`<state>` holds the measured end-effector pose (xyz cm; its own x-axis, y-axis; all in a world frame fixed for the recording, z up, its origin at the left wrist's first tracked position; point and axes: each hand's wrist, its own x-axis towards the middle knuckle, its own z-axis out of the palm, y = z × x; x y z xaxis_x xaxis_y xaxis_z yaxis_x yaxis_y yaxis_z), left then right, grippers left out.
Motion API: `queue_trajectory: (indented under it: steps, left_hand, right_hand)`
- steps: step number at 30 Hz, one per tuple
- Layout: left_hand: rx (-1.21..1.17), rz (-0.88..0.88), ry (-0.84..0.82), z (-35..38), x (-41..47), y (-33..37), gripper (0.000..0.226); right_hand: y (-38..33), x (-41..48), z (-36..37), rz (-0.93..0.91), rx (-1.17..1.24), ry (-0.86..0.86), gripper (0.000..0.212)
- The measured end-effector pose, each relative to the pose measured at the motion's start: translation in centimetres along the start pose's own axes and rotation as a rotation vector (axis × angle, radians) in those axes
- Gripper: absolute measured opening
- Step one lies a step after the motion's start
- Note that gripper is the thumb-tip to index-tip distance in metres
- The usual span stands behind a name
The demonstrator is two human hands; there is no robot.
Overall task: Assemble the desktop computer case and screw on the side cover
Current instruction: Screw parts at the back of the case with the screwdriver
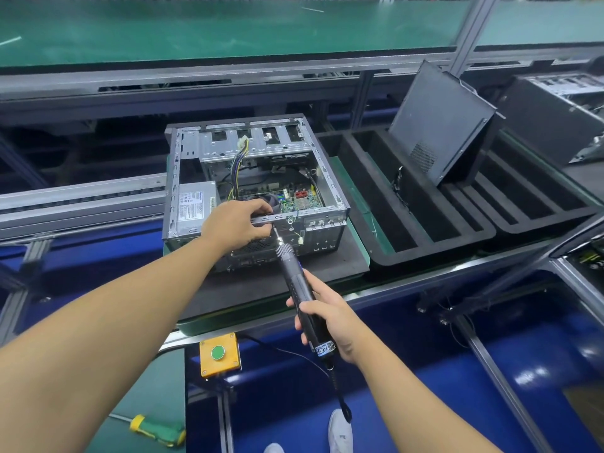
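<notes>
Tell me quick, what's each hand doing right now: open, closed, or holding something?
Left hand: grips the metal crossbar of the computer case.
Right hand: holds the electric screwdriver.

An open desktop computer case (183, 165) lies on a black foam pad (343, 256), with its motherboard (294, 197), power supply (192, 207) and a bundle of wires exposed. The left hand (235, 223) grips a metal crossbar (310, 213) that spans the near edge of the case. The right hand (330, 318) holds an electric screwdriver (299, 286), whose bit points up at the bar just beside the left fingers. To the right, a dark side cover (438, 125) stands tilted in a slotted black foam tray (425, 250). Nearer the person are a yellow button box (206, 364) and a green-and-yellow hand screwdriver (157, 431).
</notes>
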<state>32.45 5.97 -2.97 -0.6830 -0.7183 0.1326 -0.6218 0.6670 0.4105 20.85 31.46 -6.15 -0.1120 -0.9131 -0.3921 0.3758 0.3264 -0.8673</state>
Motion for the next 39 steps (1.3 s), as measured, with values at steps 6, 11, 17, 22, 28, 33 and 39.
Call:
queue_trajectory:
  steps: [6, 11, 17, 22, 28, 33, 39]
  left_hand:
    - [0.019, 0.003, 0.019, 0.1, -0.1, 0.0, 0.034]
    - [0.028, 0.025, 0.015, 0.0, -0.1, 0.0, 0.037]
    - [0.010, 0.018, -0.015, -0.1, -0.1, -0.2, 0.038]
    - [0.017, 0.022, -0.011, -0.1, -0.1, -0.1, 0.038]
    - [0.028, 0.018, -0.020, -0.2, -0.1, -0.1, 0.038]
    - [0.050, 0.043, -0.005, -0.2, -0.2, -0.2, 0.038]
    - [0.020, 0.075, 0.010, -0.1, -0.1, -0.4, 0.035]
  right_hand:
    - [-0.7, -0.3, 0.3, 0.020, -0.030, 0.005, 0.075]
    - [-1.7, -0.5, 1.3, 0.023, 0.052, -0.078, 0.048]
    - [-2.3, -0.4, 1.9, 0.033, 0.050, -0.069, 0.056]
    - [-2.5, -0.2, 2.2, 0.032, 0.033, -0.071, 0.063]
    - [-2.2, 0.0, 2.5, 0.031, 0.018, -0.039, 0.079]
    - [-2.3, -0.3, 2.6, 0.025, 0.004, -0.020, 0.069]
    - [-2.6, -1.4, 0.6, 0.025, 0.001, -0.045, 0.073]
